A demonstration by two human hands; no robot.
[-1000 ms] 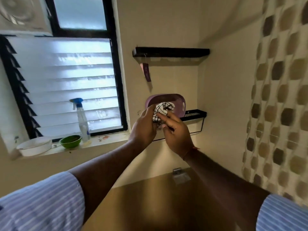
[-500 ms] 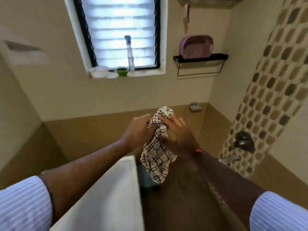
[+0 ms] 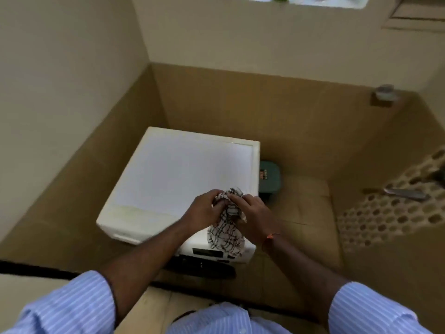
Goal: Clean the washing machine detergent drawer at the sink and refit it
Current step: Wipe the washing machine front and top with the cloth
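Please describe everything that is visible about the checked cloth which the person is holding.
The checked cloth looks like thin woven fabric, white with a grid of dark lines. It is crumpled, not spread flat. Its upper part is bunched between the left hand and the right hand, both closed on it in a grip. The lower part hangs loose and wrinkled, in front of the front edge of the white washing machine. Whether it is wet or touches the machine cannot be told.
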